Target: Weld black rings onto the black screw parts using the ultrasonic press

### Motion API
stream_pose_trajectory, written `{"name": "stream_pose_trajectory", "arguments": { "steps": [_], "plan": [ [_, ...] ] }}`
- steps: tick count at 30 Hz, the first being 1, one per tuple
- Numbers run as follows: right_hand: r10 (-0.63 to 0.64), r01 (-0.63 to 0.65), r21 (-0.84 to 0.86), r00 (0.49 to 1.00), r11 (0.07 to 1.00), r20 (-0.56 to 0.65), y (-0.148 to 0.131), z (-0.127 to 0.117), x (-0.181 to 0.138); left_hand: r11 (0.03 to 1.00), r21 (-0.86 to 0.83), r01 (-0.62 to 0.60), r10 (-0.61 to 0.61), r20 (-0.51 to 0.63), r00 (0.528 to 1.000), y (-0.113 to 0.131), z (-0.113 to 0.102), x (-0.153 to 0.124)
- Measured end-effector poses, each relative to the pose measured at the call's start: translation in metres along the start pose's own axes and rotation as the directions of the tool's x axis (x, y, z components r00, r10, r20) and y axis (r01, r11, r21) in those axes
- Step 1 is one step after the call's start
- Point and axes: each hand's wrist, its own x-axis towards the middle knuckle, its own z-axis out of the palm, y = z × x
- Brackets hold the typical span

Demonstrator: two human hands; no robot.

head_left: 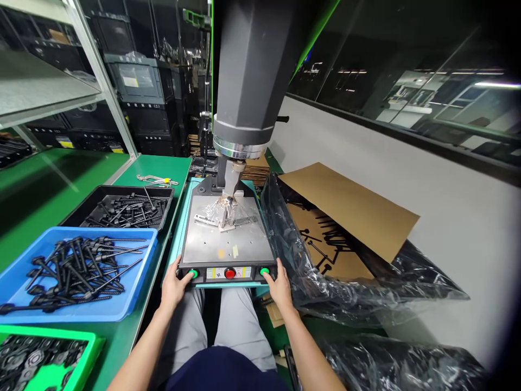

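Observation:
A grey press machine [248,81] stands in front of me, its horn down on a small part under clear film [226,213] on the steel plate [228,239]. My left hand [176,285] grips the machine's front left corner, thumb on the left green button [194,273]. My right hand [279,285] grips the front right corner, thumb on the right green button [264,271]. A red button [230,273] sits between them.
On the green bench at left lie a blue tray [77,271] of black rods, a black tray [122,207] of more rods and a green tray [44,355] of black discs. At right, a cardboard box [345,217] lined with black plastic film. My knees are under the machine.

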Motion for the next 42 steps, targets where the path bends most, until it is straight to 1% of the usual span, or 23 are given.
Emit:
{"name": "stream_pose_trajectory", "arguments": {
  "steps": [5,10,16,21,23,25,27,28,29,30,31,32,33,34,36,38,40,42],
  "plan": [
    [0.043,-0.043,0.017,0.999,0.999,0.022,-0.004,-0.002,-0.005,1.000,-0.005,-0.003,0.003,-0.019,1.000,-0.003,-0.001,0.001],
    [0.072,-0.078,0.086,0.995,0.993,0.073,-0.009,-0.004,-0.007,0.997,-0.077,0.018,-0.017,0.015,1.000,-0.003,0.001,-0.001],
    [0.086,-0.090,0.110,0.996,0.990,0.039,-0.012,0.000,-0.008,0.999,-0.051,0.009,-0.010,-0.014,1.000,-0.002,0.003,-0.003],
    [0.090,-0.096,0.133,0.995,0.987,0.047,-0.010,0.001,-0.008,0.994,-0.103,0.032,-0.032,0.001,0.999,-0.006,0.004,-0.001],
    [0.094,-0.100,0.140,0.994,0.985,0.049,-0.008,0.000,-0.008,0.992,-0.119,0.049,-0.050,-0.003,0.999,-0.002,0.002,-0.002],
    [0.086,-0.092,0.154,0.995,0.984,0.044,-0.008,-0.003,-0.006,0.996,-0.089,0.013,-0.019,-0.072,0.997,0.009,0.001,-0.004],
    [0.092,-0.093,0.158,0.996,0.983,0.010,-0.013,-0.009,-0.003,0.995,-0.055,-0.082,0.073,-0.159,0.985,0.029,0.001,-0.006],
    [0.096,-0.090,0.151,0.995,0.984,-0.034,-0.020,-0.013,-0.001,0.988,-0.072,-0.134,0.121,-0.168,0.978,0.041,0.002,-0.005],
    [0.090,-0.076,0.142,0.991,0.987,-0.095,-0.028,-0.016,0.002,0.977,-0.129,-0.171,0.153,-0.141,0.978,0.054,0.004,-0.003],
    [0.069,-0.047,0.135,0.985,0.990,-0.161,-0.040,-0.019,0.004,0.959,-0.220,-0.179,0.166,-0.078,0.983,0.067,0.007,0.001],
    [0.034,-0.005,0.137,0.977,0.990,-0.210,-0.053,-0.020,0.007,0.932,-0.326,-0.158,0.169,0.006,0.986,0.081,0.011,0.006],
    [-0.005,0.042,0.160,0.974,0.986,-0.226,-0.068,-0.020,0.010,0.898,-0.425,-0.116,0.171,0.094,0.981,0.094,0.015,0.012],
    [-0.040,0.082,0.203,0.978,0.976,-0.204,-0.083,-0.017,0.012,0.860,-0.506,-0.068,0.175,0.168,0.970,0.107,0.020,0.019],
    [-0.066,0.102,0.263,0.988,0.959,-0.142,-0.099,-0.012,0.015,0.825,-0.564,-0.027,0.185,0.225,0.957,0.118,0.025,0.026],
    [-0.107,0.085,0.384,0.994,0.919,0.035,-0.127,0.003,0.021,0.772,-0.635,0.024,0.213,0.294,0.932,0.136,0.036,0.040],
    [-0.172,0.078,0.456,0.971,0.886,0.168,-0.149,0.022,0.029,0.724,-0.686,0.073,0.224,0.334,0.915,0.148,0.045,0.051],
    [-0.257,0.131,0.474,0.943,0.871,0.211,-0.166,0.038,0.039,0.658,-0.741,0.136,0.210,0.354,0.911,0.155,0.052,0.059],
    [-0.320,0.209,0.449,0.929,0.869,0.187,-0.177,0.051,0.050,0.579,-0.797,0.174,0.186,0.336,0.923,0.160,0.056,0.065]
  ]
}}
